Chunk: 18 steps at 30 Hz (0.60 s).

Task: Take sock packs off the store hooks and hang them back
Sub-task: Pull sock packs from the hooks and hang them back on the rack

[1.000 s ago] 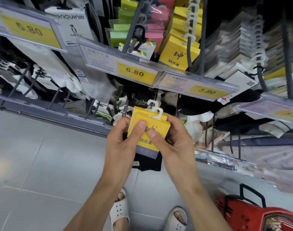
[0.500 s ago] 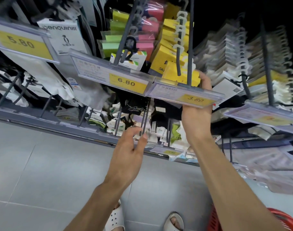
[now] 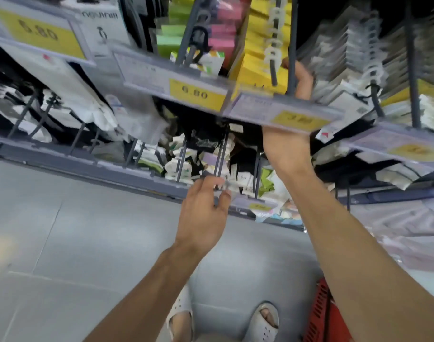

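A row of yellow sock packs [image 3: 256,67] hangs by white plastic hangers on a grey hook [image 3: 274,70] above the 3.80 price strip [image 3: 295,118]. My right hand [image 3: 288,149] reaches up behind that strip. Its fingers curl at the right edge of the front yellow pack, and the strip hides the middle of the hand. My left hand [image 3: 202,215] hovers lower, in front of the bottom rail, with fingers loosely bent and nothing in it.
Green and pink packs [image 3: 176,40] hang left of the yellow row, above the 6.80 price strip [image 3: 196,93]. White packs [image 3: 344,60] fill the hooks to the right. A lower rail [image 3: 87,166] carries more socks. A red basket [image 3: 327,314] stands on the grey tile floor by my feet.
Both hands held a yellow pack low a second ago. My right hand has carried it up to the yellow row on the hook. My left hand let go and stayed low.
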Motion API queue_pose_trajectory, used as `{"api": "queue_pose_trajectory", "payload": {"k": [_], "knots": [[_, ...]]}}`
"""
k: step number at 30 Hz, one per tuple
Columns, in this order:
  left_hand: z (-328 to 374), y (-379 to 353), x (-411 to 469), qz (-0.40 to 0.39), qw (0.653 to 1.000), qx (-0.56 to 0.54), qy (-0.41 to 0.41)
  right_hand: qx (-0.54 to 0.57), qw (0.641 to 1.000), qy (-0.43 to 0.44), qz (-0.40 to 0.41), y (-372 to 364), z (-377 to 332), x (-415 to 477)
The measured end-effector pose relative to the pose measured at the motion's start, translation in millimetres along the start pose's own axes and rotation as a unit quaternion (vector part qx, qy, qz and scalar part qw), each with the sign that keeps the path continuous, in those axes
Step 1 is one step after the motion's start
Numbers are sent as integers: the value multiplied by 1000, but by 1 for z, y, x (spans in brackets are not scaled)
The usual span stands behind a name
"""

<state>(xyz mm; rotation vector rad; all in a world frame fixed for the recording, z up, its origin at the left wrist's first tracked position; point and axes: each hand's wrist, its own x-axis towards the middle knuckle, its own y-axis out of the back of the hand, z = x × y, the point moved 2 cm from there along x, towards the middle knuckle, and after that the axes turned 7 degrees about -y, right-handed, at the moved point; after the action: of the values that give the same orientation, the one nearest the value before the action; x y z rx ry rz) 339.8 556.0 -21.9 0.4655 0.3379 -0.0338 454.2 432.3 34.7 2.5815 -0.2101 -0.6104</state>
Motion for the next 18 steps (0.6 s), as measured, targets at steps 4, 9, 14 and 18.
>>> {"api": "queue_pose_trajectory", "payload": {"k": [4,9,14,18], "knots": [[19,-8,-13,32,998,-19,-54,53,989,120,66,-1,26,-39],[32,-53,-48,-40,998,-3,-58,52,998,22,17,9,129,-114],[22,-137,-107,-179,978,103,-4,13,995,-99,17,64,228,-177],[17,-217,-164,-271,952,143,16,-30,987,-159,-4,131,304,-217]]}}
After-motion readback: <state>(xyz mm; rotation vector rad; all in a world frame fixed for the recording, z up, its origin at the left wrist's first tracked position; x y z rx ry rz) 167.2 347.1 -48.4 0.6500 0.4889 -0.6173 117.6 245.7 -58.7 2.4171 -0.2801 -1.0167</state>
